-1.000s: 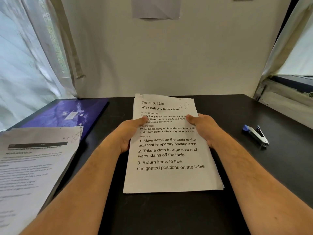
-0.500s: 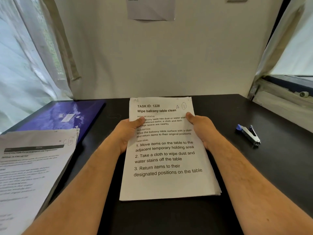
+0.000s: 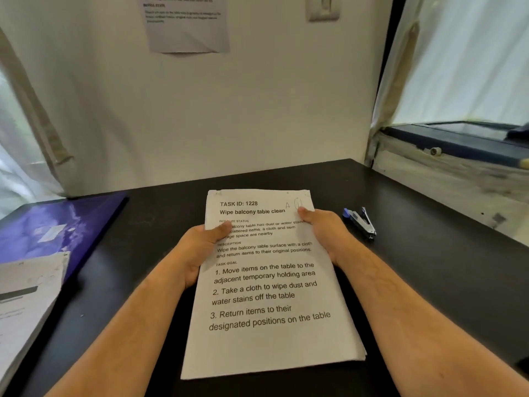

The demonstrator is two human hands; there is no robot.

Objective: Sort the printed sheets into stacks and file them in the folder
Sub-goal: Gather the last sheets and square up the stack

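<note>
While both hands hold one stack of printed sheets over a black table (image 3: 429,282), everything else sits out to their sides. Far to the left of the left hand (image 3: 197,250), at the table's near edge, lies a second stack of sheets (image 3: 25,305), its print blurred, and it overlaps the near end of a purple folder (image 3: 57,227) that lies flat and closed beyond it. The left hand grips the left edge of the held stack (image 3: 266,296), its thumb (image 3: 221,229) pressed on the top page while the fingers are hidden beneath. That top page is headed "TASK ID: 1228, Wipe balcony table clean", with a handwritten "A" and a circled mark near its far right corner; several sheet edges show at the near right corner, slightly fanned. The right hand (image 3: 326,236) grasps the right edge of the same stack in the same way, thumb on top just below the circled mark, fingers out of sight underneath. Just to the right of the right hand, apart from it, a small blue and black stapler (image 3: 359,222) lies on the table. Beyond both hands a printed notice (image 3: 186,24) hangs on the white wall (image 3: 257,110).
</note>
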